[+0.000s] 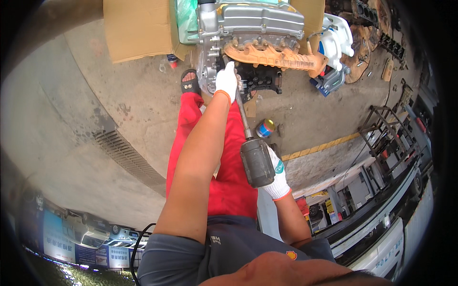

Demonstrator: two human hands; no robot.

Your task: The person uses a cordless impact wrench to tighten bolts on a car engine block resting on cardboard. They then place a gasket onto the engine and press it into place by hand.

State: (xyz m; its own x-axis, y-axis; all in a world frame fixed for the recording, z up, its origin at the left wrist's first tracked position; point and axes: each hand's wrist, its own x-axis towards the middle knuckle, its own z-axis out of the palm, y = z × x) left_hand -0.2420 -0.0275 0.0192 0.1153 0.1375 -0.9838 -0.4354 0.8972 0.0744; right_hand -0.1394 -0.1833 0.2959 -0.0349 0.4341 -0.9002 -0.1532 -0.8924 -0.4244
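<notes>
My right hand (278, 177), in a white knit glove with an orange cuff, grips a dark grey impact wrench (256, 162) from its right side. The wrench's grip is hidden from me. A long steel extension bar (243, 114) runs from the wrench's nose up to the engine (260, 24). My left hand (227, 82), also gloved, is closed around the far end of that bar, beside the engine's lower left part. Its fingers are partly hidden. Just above it lies a rusty orange exhaust manifold (276, 56), along the engine's near side. The bar's tip cannot be made out.
Cardboard (138, 31) flanks the engine on the left. A blue can with a yellow lid (265, 128) stands on the floor right of the bar. White and blue-grey jugs (336, 43) are at the right, near a metal frame rack (389, 136). A floor drain grate (129, 159) lies left.
</notes>
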